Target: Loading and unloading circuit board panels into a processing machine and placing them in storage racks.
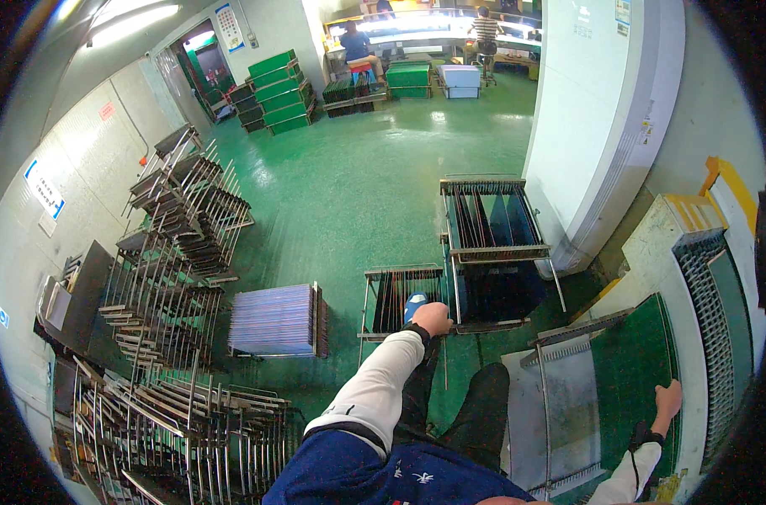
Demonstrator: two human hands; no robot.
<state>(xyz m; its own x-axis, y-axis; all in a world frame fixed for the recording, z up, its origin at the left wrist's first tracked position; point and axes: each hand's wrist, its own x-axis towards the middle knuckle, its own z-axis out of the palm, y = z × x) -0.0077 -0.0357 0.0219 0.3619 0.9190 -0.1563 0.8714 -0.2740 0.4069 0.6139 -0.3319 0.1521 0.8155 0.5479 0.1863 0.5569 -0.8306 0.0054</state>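
My right hand [669,402] grips the outer edge of a large green panel [631,358], which stands at the right beside a wire-sided rack [545,402]. A pale sheet [572,404] shows in that rack, to the left of the green panel. My left hand [433,318] is closed, held out over the right end of a low metal rack [387,307] of thin upright panels. Its fingers are curled and partly hidden, so what they hold, if anything, cannot be made out. My blue-and-white shoe [415,303] shows just beyond it.
Ahead on the right stands a taller rack [494,219] with dark panels. A block of pale panels [273,320] sits on the green floor. Bare metal racks [185,202] are piled along the left wall. At right is a machine with a ribbed conveyor [704,311]. People sit at a lit bench far off.
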